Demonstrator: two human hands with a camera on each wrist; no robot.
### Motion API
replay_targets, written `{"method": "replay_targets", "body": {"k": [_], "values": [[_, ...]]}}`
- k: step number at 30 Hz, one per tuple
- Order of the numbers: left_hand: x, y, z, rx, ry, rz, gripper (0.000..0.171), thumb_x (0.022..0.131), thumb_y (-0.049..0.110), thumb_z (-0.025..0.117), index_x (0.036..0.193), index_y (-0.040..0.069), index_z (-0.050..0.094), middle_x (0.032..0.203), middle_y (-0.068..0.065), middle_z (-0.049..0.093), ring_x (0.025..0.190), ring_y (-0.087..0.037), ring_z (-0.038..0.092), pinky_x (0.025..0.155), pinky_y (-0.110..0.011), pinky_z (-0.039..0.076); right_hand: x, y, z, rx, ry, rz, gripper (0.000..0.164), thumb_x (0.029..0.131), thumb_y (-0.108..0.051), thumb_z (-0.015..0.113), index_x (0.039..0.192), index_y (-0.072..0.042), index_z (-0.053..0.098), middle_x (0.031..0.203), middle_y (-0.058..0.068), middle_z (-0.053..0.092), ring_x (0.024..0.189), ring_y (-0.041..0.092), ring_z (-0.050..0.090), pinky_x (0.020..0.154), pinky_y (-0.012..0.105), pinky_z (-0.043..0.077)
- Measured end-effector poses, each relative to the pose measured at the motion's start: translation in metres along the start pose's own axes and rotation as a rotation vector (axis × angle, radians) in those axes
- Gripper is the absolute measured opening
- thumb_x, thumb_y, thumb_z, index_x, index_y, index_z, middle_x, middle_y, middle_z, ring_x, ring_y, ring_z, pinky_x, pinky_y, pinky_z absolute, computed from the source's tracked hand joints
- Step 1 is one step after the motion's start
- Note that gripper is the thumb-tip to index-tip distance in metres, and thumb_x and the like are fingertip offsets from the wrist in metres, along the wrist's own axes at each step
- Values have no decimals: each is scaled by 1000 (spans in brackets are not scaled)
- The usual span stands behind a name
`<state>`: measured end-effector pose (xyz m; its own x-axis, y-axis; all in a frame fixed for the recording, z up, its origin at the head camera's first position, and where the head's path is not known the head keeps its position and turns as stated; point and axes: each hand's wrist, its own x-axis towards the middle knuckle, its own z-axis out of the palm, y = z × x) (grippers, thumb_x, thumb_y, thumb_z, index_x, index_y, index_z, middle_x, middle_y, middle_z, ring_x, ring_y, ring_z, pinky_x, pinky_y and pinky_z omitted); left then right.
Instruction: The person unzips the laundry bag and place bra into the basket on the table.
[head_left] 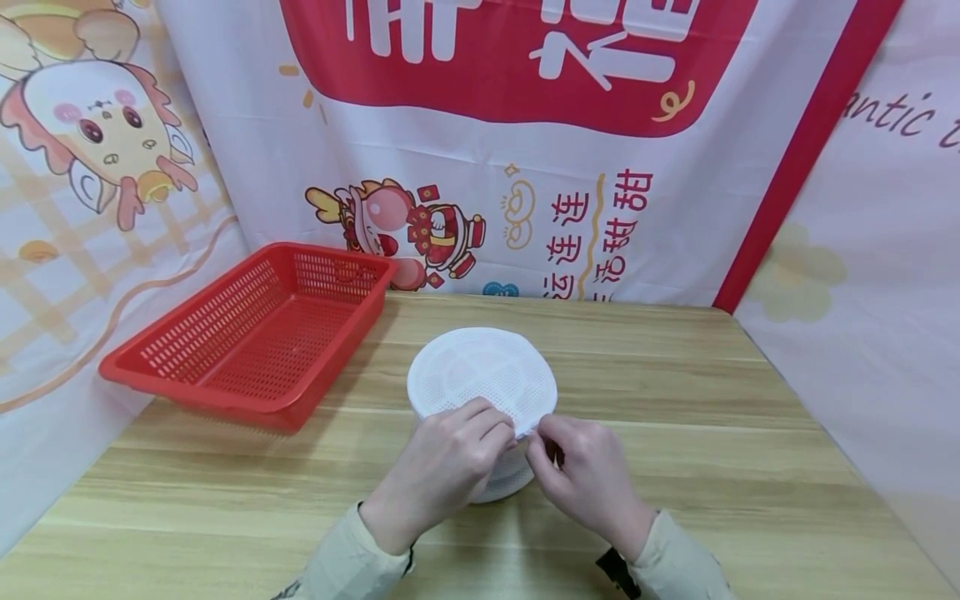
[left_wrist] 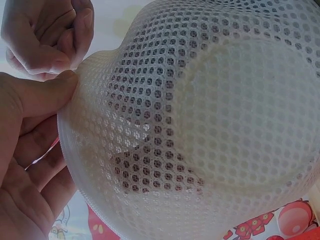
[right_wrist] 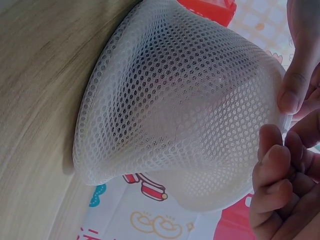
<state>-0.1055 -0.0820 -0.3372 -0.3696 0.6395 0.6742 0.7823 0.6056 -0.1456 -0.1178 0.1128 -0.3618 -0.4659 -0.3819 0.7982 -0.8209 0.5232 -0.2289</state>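
Observation:
A white mesh laundry bag (head_left: 480,371), round and roughly drum-shaped, stands on the wooden table in front of me. My left hand (head_left: 450,462) pinches its top rim at the near side, thumb on the edge in the left wrist view. Beside it, my right hand (head_left: 585,475) has its fingertips curled at the same stretch of rim, pinching there. The two hands nearly meet. Through the mesh (left_wrist: 240,115) a pale round shape shows, and the side wall (right_wrist: 175,100) sags inward in the right wrist view. Whatever small part lies between the right fingertips is hidden.
A red plastic basket (head_left: 300,333) with perforated walls stands at the back left of the table (head_left: 675,375). Printed cloth hangings (head_left: 465,150) enclose the table at the back and both sides.

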Motion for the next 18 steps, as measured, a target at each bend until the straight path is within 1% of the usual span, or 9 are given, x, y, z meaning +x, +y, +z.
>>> {"method": "replay_targets", "body": {"k": [9,18], "values": [[0,0,0,22,33,19,9,80,2,74,87,6,70,85,0,66,83,-13,62,68,-26,54,0,0,0,0,-5,4,28,80,-4,54,61,-21,42,55,-13,37,47,-4,31,41,11,24],[0,0,0,5,26,14,8,81,4,75,87,7,70,84,1,66,81,-13,61,66,-25,54,0,0,0,9,-10,-13,29,80,-4,55,61,-21,40,53,-12,36,47,-4,29,41,11,23]]}}
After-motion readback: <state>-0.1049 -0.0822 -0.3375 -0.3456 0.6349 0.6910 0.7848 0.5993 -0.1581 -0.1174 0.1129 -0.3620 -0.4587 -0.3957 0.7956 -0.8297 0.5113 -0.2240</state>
